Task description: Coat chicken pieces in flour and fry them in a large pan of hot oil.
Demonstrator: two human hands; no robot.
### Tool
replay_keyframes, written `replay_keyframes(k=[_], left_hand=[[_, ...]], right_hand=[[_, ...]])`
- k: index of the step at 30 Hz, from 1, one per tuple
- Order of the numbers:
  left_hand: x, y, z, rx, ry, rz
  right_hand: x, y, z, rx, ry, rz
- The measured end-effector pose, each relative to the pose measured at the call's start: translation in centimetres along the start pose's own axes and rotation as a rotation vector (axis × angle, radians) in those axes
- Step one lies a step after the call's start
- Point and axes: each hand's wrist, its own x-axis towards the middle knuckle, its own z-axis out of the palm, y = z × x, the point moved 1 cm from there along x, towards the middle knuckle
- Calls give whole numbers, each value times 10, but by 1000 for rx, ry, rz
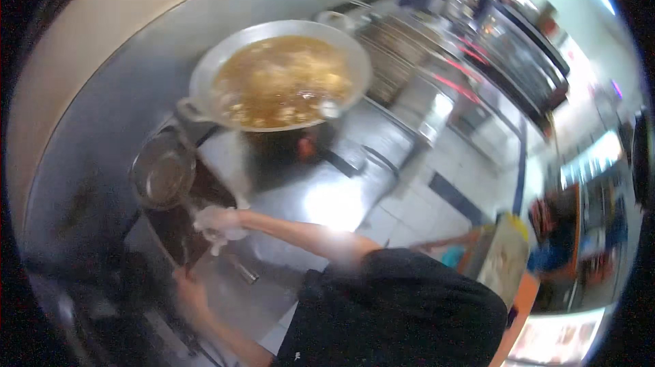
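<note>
My right hand point(222, 222) reaches over the counter, wrapped in thin, crumpled white material. Blur leaves unclear whether that is a glove or a cloth, and its fingers do not show. Lower down, my left hand point(189, 286) is closed at the end of a thin dark bar or handle, too smeared to name. Between the hands and the wall lies a dark flat surface, like a tray point(179, 230). A round, shallow metal pan or strainer point(164, 170) rests at its far end, apart from both hands.
A large wok point(205, 80) of bubbling brown oil with pale frying pieces stands on the steel counter point(280, 220). A short metal cylinder point(243, 271) lies near my hands. A wire rack point(389, 53) is beyond the wok. Tiled floor point(457, 162) runs along the right.
</note>
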Motion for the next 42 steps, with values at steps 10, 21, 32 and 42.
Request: replay_keyframes(k=[10,21,32,42], left_hand=[[-41,206,-42,-684,-278,462],[-323,416,154,-708,-1376,1113],[-570,532,196,-617,-2098,1604],[-649,708,297,-803,-2493,1422]], right_hand=[[-183,79,-71,-702,519,-730],[-530,33,-44,-411,1828,-551],[-764,99,40,-454,2706,-563],[-972,96,-58,-286,2998,-736]])
